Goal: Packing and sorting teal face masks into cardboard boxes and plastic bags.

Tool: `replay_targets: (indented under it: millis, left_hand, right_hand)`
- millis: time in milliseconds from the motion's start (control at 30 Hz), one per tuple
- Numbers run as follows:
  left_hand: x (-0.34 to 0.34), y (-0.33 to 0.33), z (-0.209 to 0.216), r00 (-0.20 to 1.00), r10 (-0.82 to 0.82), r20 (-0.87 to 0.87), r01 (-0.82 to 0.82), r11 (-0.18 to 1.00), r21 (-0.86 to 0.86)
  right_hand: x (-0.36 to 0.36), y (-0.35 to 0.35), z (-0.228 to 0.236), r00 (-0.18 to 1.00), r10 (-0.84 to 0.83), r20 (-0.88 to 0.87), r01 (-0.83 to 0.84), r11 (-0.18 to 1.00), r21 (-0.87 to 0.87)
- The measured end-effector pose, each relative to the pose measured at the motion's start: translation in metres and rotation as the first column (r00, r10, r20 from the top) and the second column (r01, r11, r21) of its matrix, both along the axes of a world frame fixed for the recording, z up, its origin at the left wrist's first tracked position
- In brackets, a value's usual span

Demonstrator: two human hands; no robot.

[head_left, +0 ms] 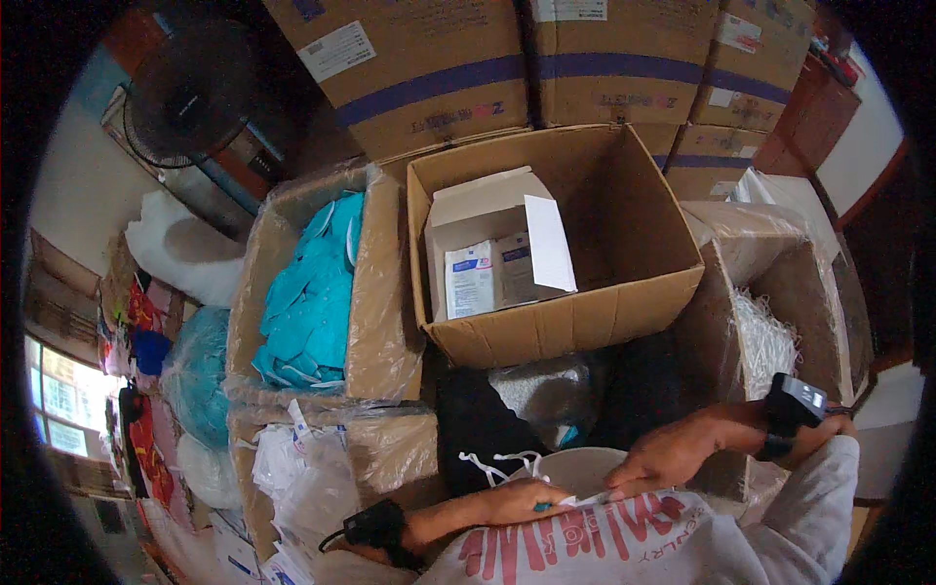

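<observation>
Left hand: at lower centre of the frame, fingers curled around a small teal-and-white piece, mostly hidden by the grip.
Right hand: just right of it, thumb and fingers drawn together near the piece's edge; whether they pinch it, I cannot tell.
White cord loops: soft, thin, rising beside the left hand; what they join is hidden.
Done so far: flat packets stand upright in a white paperboard carton, inside a corrugated cardboard box at upper centre; the full count cannot be told.
Left over: the piece in hand is apart from those packets, and the side boxes hold plenty of loose stock.
Teal stock: smooth, matte, flat-shaped pieces heaped in a plastic-lined box left of centre.
Cord stock: a tangle of thin white strands in the right-hand box.
Lower-left stock: crumpled, glossy white sachets, some see-through.
</observation>
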State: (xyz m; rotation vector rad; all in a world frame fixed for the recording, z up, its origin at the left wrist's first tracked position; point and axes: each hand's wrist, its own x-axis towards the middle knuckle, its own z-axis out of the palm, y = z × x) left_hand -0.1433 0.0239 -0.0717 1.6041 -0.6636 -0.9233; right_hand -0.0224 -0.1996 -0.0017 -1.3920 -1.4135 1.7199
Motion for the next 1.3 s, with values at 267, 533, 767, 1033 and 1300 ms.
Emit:
replay_targets:
  millis: [267,533,767,1033,1300]
  left_hand:
    - [-0.026,0.019,-0.031,0.983,-0.084,0.163,0.074,0.995,0.066]
    - [0.074,0.073,0.045,0.301,0.852,-0.428,-0.954,0.268,-0.136]
    - [0.12,0.055,0.125,0.403,0.803,-0.439,-0.904,0.276,-0.325]
    - [0.134,0.058,0.149,0.406,0.779,-0.478,-0.892,0.225,-0.392]
    - [0.135,0.092,0.141,0.403,0.778,-0.482,-0.876,0.176,-0.449]
  right_hand:
    - [0.049,-0.109,-0.036,0.999,-0.051,0.006,0.052,0.984,-0.172]
    - [0.066,-0.089,0.01,0.418,-0.903,-0.097,0.831,0.423,-0.362]
    - [0.088,0.03,-0.044,0.252,-0.883,-0.395,0.955,0.294,-0.049]
    - [0.04,0.106,-0.061,0.496,-0.584,-0.643,0.694,0.712,-0.11]
    - [0.003,0.091,-0.062,0.314,-0.453,-0.835,0.607,0.772,-0.19]
